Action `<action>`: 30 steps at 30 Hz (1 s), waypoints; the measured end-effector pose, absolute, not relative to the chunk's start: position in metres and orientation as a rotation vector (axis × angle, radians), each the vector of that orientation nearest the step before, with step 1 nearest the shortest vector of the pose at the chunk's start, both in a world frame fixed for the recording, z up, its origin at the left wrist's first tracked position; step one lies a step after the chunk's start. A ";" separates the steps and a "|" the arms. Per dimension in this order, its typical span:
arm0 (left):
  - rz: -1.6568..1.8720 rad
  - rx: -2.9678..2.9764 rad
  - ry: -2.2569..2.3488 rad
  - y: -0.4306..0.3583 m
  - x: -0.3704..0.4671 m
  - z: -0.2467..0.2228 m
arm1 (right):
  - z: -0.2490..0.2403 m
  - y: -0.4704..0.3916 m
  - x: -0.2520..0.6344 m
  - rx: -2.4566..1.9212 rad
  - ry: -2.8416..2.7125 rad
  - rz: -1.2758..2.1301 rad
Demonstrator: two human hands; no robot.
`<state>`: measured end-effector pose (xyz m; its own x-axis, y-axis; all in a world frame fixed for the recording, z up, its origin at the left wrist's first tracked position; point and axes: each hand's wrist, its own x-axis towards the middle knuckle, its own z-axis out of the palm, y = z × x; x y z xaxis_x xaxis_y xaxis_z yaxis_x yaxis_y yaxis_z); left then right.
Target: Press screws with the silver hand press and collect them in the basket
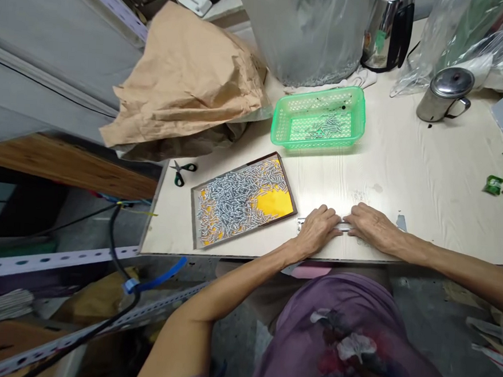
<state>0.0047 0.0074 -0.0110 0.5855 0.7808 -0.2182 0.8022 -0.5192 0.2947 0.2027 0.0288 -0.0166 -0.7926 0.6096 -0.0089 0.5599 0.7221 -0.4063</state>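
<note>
Metal strip (pixel 344 225), slim and pale, lies between my two hands close to the table's front edge, with one end showing past the left hand. The fingers of my left hand (pixel 317 230) are curled down over it, and those of my right hand (pixel 372 225) close on it from the other side, thumbs and fingertips nearly meeting at the middle. From up here I can't quite make out whether they pinch it or press it down.

Just beside my right wrist I see a small grey flat piece (pixel 401 222). Near my left hand sits a shallow tray (pixel 274 203), set at a slant, its yellow bottom mostly covered by small silvery screws (pixel 233 199). Dark-handled scissors (pixel 182 172) lie open to the left of it. Beyond the tray and hands stands a green basket (pixel 317 144) with a few more screws inside. Crumpled brown paper (pixel 191 63) fills the back left. Farther back I have a big clear plastic bag (pixel 305 31), a steel kettle (pixel 380 34) and a lidded metal mug (pixel 436 98); green packets (pixel 494 184) lie to the right on the pale table (pixel 457 208).
</note>
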 end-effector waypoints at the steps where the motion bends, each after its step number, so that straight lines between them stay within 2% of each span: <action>1: -0.077 2.451 1.289 0.006 0.005 -0.012 | -0.019 0.028 0.202 -0.940 -2.784 0.610; 8: 0.032 2.428 1.365 0.001 0.006 -0.019 | -0.019 0.031 0.203 -0.948 -2.758 0.605; 13: 0.288 2.434 1.466 -0.025 0.010 -0.033 | -0.012 0.053 0.215 -0.839 -2.821 0.664; 19: 0.408 2.437 1.253 -0.065 0.031 -0.051 | -0.020 0.083 0.205 -0.975 -2.820 0.435; 25: 0.464 2.380 1.221 -0.069 0.037 -0.048 | -0.014 0.102 0.183 -1.016 -2.808 0.273; 30: 0.401 2.331 1.212 -0.067 0.038 -0.046 | 0.007 0.056 0.135 -0.470 -2.998 0.429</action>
